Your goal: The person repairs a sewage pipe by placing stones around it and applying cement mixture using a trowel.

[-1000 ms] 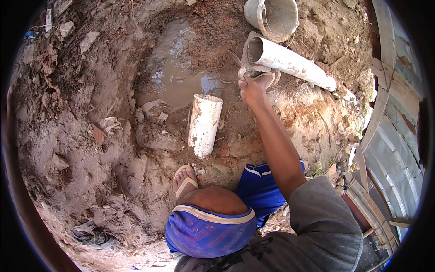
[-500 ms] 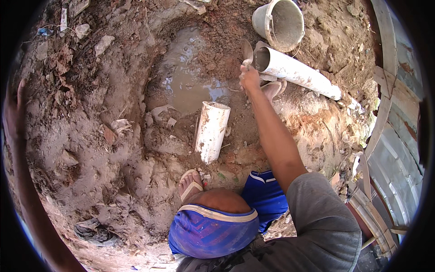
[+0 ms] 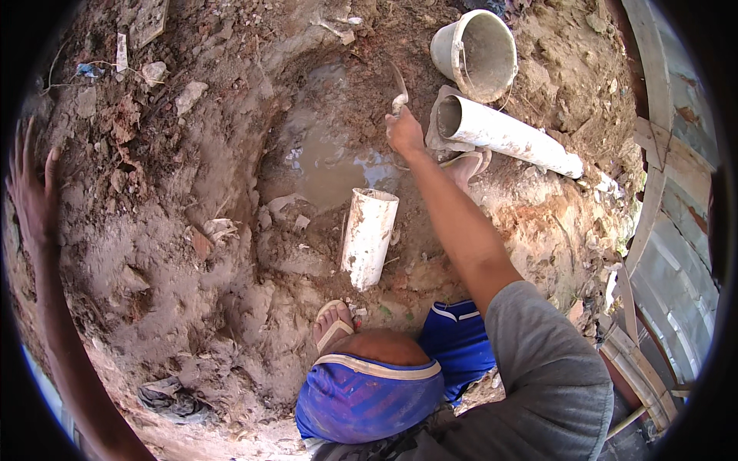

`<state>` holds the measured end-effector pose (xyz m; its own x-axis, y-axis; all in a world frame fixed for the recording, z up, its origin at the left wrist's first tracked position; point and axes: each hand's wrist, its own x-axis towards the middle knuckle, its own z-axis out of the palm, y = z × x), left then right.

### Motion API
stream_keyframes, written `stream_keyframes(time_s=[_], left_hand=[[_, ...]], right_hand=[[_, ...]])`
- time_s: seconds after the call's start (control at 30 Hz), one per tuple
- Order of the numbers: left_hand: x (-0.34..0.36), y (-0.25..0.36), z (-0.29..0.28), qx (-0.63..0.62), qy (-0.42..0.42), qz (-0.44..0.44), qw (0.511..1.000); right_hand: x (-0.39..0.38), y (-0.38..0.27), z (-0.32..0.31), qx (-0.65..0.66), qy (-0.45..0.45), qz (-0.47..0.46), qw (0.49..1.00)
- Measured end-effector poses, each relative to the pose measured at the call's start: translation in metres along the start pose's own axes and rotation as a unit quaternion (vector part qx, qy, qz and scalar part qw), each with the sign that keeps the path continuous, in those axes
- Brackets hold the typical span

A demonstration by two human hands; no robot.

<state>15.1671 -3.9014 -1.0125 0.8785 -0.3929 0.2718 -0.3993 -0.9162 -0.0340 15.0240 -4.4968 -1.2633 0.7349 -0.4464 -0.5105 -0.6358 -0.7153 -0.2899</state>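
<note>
My right hand (image 3: pixel 405 134) is closed around a trowel (image 3: pixel 400 100), whose thin blade points away from me, nearly edge-on, over the mud beyond the puddle. Muddy water (image 3: pixel 330 170) lies in the dug hollow just left of that hand. A short white pipe (image 3: pixel 370 240), smeared with mud, stands at the near side of the hollow. To the right of my hand rests a longer white pipe (image 3: pixel 515 138), its open end facing the puddle. My left hand (image 3: pixel 34 192) is at the far left, fingers spread against the dirt, holding nothing.
A grey bucket (image 3: pixel 486 58) lies tipped beyond the long pipe, its mouth toward me. Metal sheeting (image 3: pixel 665 269) and wooden boards (image 3: pixel 649 146) border the right side. Stones (image 3: pixel 191 97) and a dark crumpled rag (image 3: pixel 173 399) lie on the uneven soil. My sandalled foot (image 3: pixel 334 324) is near the short pipe.
My right hand has moved slightly left with the trowel, whose blade has turned from its flat face to its edge. My left hand now shows more fully, fingers spread. The view has shifted slightly.
</note>
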Motion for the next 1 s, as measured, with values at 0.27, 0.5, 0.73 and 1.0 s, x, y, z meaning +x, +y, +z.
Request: stream_keyframes(time_s=[0.27,0.5,0.73,1.0], left_hand=[[-0.006,0.008,-0.009,0.024,-0.009,-0.033,0.999],[-0.002,0.004,-0.006,0.157,-0.006,0.006,0.988],[-0.031,-0.021,0.003,0.088,-0.043,-0.117,0.988],[-0.018,-0.016,0.005,0.083,-0.014,-0.09,0.992]], right_hand=[[0.022,-0.009,-0.016,0.077,0.072,-0.007,0.994],[0.07,0.005,-0.022,0.047,0.025,0.073,0.996],[0.052,0.0,-0.065,-0.116,0.003,-0.063,0.991],[0.056,-0.012,-0.059,-0.187,-0.047,-0.102,0.976]])
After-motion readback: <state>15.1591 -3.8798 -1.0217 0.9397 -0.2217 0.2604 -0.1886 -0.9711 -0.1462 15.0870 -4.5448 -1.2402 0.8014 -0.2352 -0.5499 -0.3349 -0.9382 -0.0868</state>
